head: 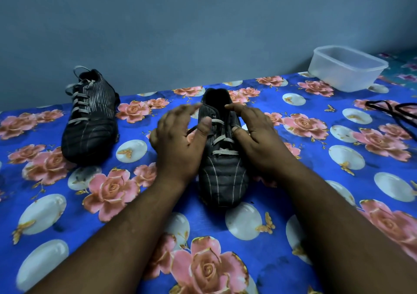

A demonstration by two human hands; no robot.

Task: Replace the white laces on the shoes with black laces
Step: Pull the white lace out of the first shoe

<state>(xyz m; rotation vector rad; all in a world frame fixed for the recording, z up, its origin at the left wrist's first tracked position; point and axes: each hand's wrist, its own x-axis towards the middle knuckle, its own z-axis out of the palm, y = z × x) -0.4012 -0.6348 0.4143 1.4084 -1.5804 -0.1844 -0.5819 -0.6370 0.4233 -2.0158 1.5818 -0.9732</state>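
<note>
Two bare forearms reach to the near black striped leather shoe (222,158) on the blue floral cloth (316,203); left hand (180,140) spread, right hand (255,133) loosely curled, pinch unclear; unlacing step: next, draw its white lace (223,139) free; black laces (392,110) far right.

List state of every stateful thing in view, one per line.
Near shoe: upright, white lace partly undone, top eyelets empty.
Far shoe: upright, fully laced in white, ends loose at the collar.
Black laces: lying loose on the cloth, right edge, untouched.
Plastic container: lidless, looks empty.
Left hand: fingers relaxed, beside near shoe, thumb by the lace.
Right hand: resting on near shoe; grip unclear.
</note>
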